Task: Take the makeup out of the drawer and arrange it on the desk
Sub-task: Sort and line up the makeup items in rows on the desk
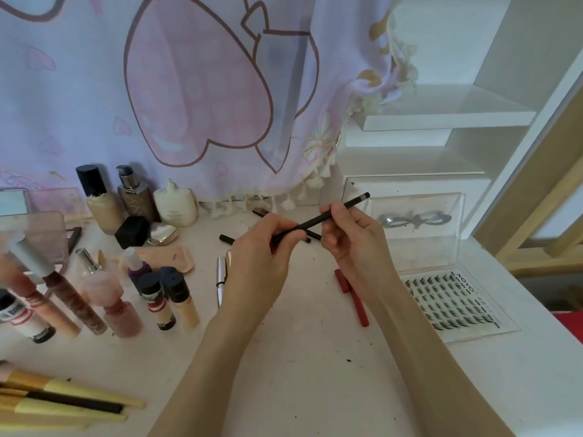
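Both hands hold one black makeup pencil [315, 220] above the white desk [303, 348]. My left hand [262, 257] pinches its lower left end, and my right hand [350, 234] grips its middle, the pink-tipped end pointing up and right. Under the hands lie another black pencil [227, 238], a red pencil [353, 298] and a silver tube [220, 279]. Foundation bottles [104, 200], lip glosses [75, 304] and small concealer tubes [170, 301] stand on the left. No drawer is in view.
Yellow-handled brushes [63, 398] lie at the front left. A clear case with a false-lash tray [451, 304] sits open at the right, near the desk edge. A pink-and-lilac cloth [189, 89] hangs behind, and white shelves [448, 118] stand at the back right.
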